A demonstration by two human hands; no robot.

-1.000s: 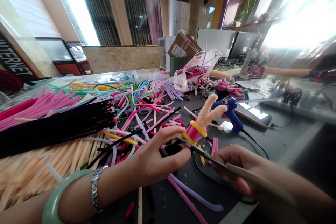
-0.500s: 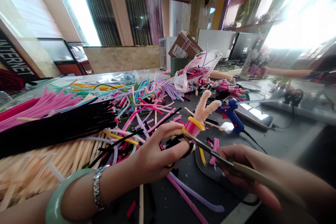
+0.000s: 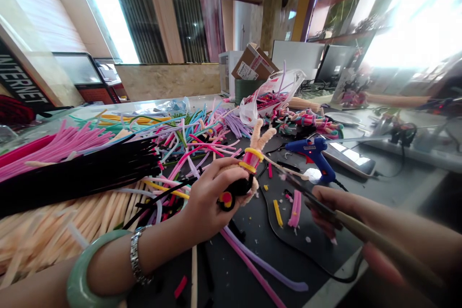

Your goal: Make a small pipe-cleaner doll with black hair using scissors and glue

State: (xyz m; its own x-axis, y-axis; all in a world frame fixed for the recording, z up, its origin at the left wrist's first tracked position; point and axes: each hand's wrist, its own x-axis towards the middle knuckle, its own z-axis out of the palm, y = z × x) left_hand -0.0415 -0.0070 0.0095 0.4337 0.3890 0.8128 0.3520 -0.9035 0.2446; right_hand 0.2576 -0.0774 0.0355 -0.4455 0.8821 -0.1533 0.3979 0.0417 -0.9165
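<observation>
My left hand [image 3: 212,195] is wrapped round a pipe-cleaner figure [image 3: 251,160]. Two fuzzy peach prongs rise from its pink section, which has a yellow ring at each end. Below are a black part and a black ring with a red and yellow centre; my fingers hide some of it. On the right, my right hand [image 3: 335,216] grips scissors [image 3: 327,209], seen edge-on, with dark blades and a long tan handle. Their blades are blurred and apart from the figure. Pink and yellow offcuts [image 3: 295,208] lie on the dark table between my hands.
A blue glue gun [image 3: 317,156] stands beyond my right hand, its cord trailing across the table. Bundles of black [image 3: 83,173], pink and peach pipe cleaners fill the left side. Behind are a plastic bag [image 3: 269,96], a cardboard box [image 3: 254,62] and a phone-like device [image 3: 348,159].
My left hand has drawn the figure left and turned it, showing the black ring. The scissors have come away from the figure, moving right with my right hand.
</observation>
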